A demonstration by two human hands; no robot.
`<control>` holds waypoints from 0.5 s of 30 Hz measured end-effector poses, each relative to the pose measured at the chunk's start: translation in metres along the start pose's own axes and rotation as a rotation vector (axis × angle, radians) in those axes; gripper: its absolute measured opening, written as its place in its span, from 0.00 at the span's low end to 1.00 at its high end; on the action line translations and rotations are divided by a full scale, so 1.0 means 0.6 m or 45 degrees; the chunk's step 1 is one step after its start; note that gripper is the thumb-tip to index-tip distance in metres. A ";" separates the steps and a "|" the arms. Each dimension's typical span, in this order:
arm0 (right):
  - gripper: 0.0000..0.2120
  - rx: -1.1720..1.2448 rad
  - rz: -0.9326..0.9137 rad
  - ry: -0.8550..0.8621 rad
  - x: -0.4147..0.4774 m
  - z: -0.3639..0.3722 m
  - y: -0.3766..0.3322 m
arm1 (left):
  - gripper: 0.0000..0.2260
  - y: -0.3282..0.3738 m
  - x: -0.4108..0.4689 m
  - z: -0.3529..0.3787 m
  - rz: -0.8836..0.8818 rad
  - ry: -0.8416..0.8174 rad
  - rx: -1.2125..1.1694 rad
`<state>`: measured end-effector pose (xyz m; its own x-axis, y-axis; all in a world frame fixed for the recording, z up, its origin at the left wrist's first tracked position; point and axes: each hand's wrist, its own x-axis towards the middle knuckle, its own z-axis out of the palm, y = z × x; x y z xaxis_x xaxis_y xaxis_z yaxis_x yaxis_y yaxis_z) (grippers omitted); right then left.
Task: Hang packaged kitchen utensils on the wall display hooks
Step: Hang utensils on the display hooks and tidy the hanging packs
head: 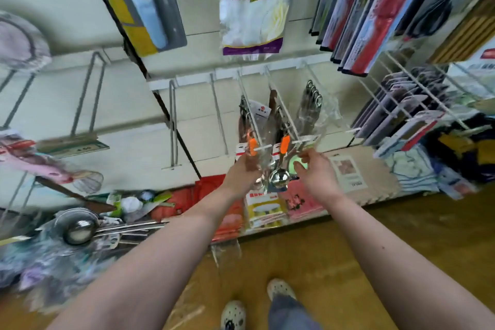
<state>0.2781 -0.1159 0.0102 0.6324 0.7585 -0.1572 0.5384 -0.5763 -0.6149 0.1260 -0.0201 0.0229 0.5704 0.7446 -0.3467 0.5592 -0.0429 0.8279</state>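
The left hand (245, 169) has a tight grip round a clear ladle pack (280, 179), just under the tips of the white hooks (263, 147). The right hand (317, 170) has a small pinching grip on the pack's other edge, though it is blurry there. The ladle's shiny bowl hangs below the hooks and its orange handles (284, 144) reach up to the hook tips. More wrapped tools (310, 104) hang farther back on the hooks. A bag of gloves (253, 8) hangs high above the hooks. Steel ladles (80, 228) lie in a pile far to the left and lower down. The brown floor (401, 236) is below.
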 end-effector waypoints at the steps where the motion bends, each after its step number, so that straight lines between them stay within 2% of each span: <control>1: 0.14 0.006 0.000 -0.018 0.014 0.002 0.005 | 0.14 -0.002 0.009 0.006 -0.019 0.035 -0.012; 5: 0.12 -0.057 -0.087 -0.043 0.061 0.011 0.017 | 0.22 -0.009 0.049 0.028 -0.120 0.212 -0.072; 8: 0.15 0.003 -0.089 -0.111 0.084 0.019 0.023 | 0.23 -0.010 0.073 0.038 -0.186 0.367 -0.032; 12: 0.17 0.103 -0.073 -0.076 0.106 0.025 0.020 | 0.20 -0.010 0.098 0.047 -0.242 0.554 -0.109; 15: 0.15 0.116 -0.092 -0.089 0.120 0.032 0.018 | 0.18 -0.004 0.114 0.052 -0.304 0.579 -0.184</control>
<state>0.3190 -0.0614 -0.0224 0.5517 0.8183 -0.1615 0.5262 -0.4917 -0.6937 0.1824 0.0101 -0.0168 0.1014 0.9373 -0.3334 0.5346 0.2313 0.8128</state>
